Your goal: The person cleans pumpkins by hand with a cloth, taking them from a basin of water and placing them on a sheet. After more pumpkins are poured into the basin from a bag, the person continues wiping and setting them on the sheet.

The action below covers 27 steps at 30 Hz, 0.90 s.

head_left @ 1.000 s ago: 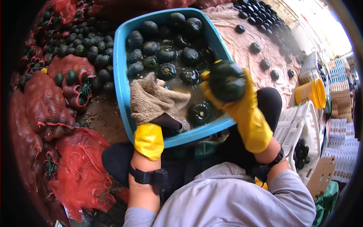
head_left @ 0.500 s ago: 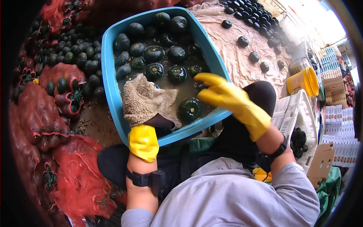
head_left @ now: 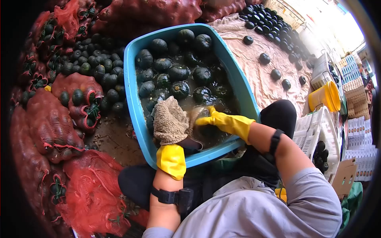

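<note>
A brown terry cloth (head_left: 170, 121) covers my left hand (head_left: 171, 160) like a mitt, over a yellow rubber glove; the fingers are hidden beneath it. My right hand (head_left: 216, 119), also in a yellow rubber glove, has its fingers curled over a dark green squash (head_left: 207, 131) lying low in the murky water. The cloth's edge reaches against the left side of that squash. Both hands are inside the near end of a blue tub (head_left: 134, 107). Several wet, round green squashes (head_left: 179, 90) sit crowded in its middle and far end.
Red mesh sacks (head_left: 55, 127) and loose squashes (head_left: 109, 81) lie left. On the right, several squashes (head_left: 264, 58) rest on a pinkish sheet (head_left: 254, 75). A yellow bucket (head_left: 325, 97) and white crates (head_left: 313, 127) stand there, with stacked boxes (head_left: 359, 139) beyond.
My right hand has come down from open above the water onto a squash. The cloth on my left hand has bunched up beside it. The view has shifted slightly.
</note>
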Available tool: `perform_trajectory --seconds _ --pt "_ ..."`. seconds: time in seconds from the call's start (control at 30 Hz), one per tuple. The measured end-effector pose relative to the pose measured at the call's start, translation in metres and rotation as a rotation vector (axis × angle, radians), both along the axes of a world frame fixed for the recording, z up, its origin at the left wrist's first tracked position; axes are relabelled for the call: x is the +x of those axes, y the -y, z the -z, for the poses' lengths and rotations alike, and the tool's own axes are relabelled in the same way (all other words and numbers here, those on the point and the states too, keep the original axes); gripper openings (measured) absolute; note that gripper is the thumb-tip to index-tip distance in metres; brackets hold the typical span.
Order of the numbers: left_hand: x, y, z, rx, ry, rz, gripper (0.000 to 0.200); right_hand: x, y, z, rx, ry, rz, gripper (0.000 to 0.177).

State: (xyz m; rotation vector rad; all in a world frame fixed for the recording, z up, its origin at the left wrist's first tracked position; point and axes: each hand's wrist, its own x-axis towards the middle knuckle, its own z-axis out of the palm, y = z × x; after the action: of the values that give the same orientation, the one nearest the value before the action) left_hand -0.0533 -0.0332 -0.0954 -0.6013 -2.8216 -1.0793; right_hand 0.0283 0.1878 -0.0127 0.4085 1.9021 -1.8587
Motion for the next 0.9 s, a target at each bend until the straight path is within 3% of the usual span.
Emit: perform_trajectory --seconds 0.03,0.1,0.17,0.2,0.23,0.3,0.33,0.37,0.4,0.43,0.47,0.5,0.53,0.57,0.6,0.63,0.7,0.73,0.8,0.87,0.9 --pt "0.003 0.0 -0.004 -0.198 -0.157 0.015 0.041 0.003 -0.002 -0.002 -0.216 0.074 0.19 0.046" --pt "0.009 -0.007 -0.013 -0.35 -0.368 0.036 0.042 -0.007 -0.008 -0.004 -0.303 -0.019 0.201 0.046" --pt "0.024 -0.026 -0.063 0.112 -0.089 0.024 0.044 0.01 0.019 -0.057 -0.123 -0.354 0.02 0.056" --pt "0.031 -0.037 -0.078 0.385 0.022 0.038 0.047 0.02 0.032 -0.057 0.164 -0.488 -0.111 0.065" --pt "0.04 -0.045 -0.083 0.723 0.113 0.099 0.054 0.02 0.037 -0.034 0.28 -0.664 -0.016 0.062" --pt "0.065 -0.052 -0.139 0.362 0.219 -0.009 0.058 -0.007 0.032 -0.006 0.462 -0.772 0.21 0.06" --pt "0.068 -0.055 -0.136 0.154 0.06 0.058 0.058 -0.019 0.037 -0.031 0.181 -0.332 0.436 0.06" --pt "0.069 -0.058 -0.125 -0.059 -0.1 0.13 0.058 -0.032 0.026 -0.031 0.071 -0.19 0.476 0.06" --pt "0.065 -0.061 -0.113 -0.274 -0.266 0.207 0.057 -0.021 0.03 -0.027 0.106 -0.346 0.418 0.061" --pt "0.066 -0.059 -0.102 -0.157 -0.214 0.264 0.058 -0.001 0.039 -0.024 0.144 -0.492 0.364 0.062" --pt "0.067 -0.057 -0.091 -0.043 -0.158 0.321 0.058 0.02 0.05 -0.021 -0.032 -0.51 0.268 0.063" --pt "0.068 -0.047 -0.08 0.401 0.122 0.324 0.059 0.042 0.056 -0.047 -0.067 -0.46 0.169 0.064" --pt "0.064 -0.039 -0.073 0.841 0.397 0.303 0.061 0.04 0.046 -0.042 0.134 -0.725 0.091 0.064" --pt "0.064 -0.044 -0.087 0.822 0.43 0.279 0.064 0.032 0.034 -0.032 0.341 -0.986 0.005 0.064" --pt "0.064 -0.049 -0.102 0.802 0.463 0.255 0.068 0.016 0.029 -0.012 0.438 -0.96 0.15 0.065" --pt "0.068 -0.062 -0.132 0.334 0.242 0.244 0.075 -0.003 0.035 0.006 0.591 -0.856 0.438 0.064" --pt "0.07 -0.063 -0.122 0.087 -0.018 0.287 0.071 -0.003 0.039 -0.009 0.547 -0.747 0.485 0.061" --pt "0.06 -0.054 -0.108 0.271 0.142 0.315 0.065 0.009 0.041 -0.018 0.412 -0.826 0.316 0.058" --pt "0.032 -0.027 -0.053 1.255 1.015 0.358 0.054 0.026 0.034 -0.057 -0.05 -0.641 0.058 0.055" --pt "0.033 -0.041 -0.091 1.844 1.44 0.149 0.067 0.005 0.013 -0.062 0.004 -0.576 -0.053 0.055" --pt "0.041 -0.039 -0.096 1.407 0.978 0.303 0.058 0.003 0.022 -0.064 0.255 -0.481 0.026 0.056"
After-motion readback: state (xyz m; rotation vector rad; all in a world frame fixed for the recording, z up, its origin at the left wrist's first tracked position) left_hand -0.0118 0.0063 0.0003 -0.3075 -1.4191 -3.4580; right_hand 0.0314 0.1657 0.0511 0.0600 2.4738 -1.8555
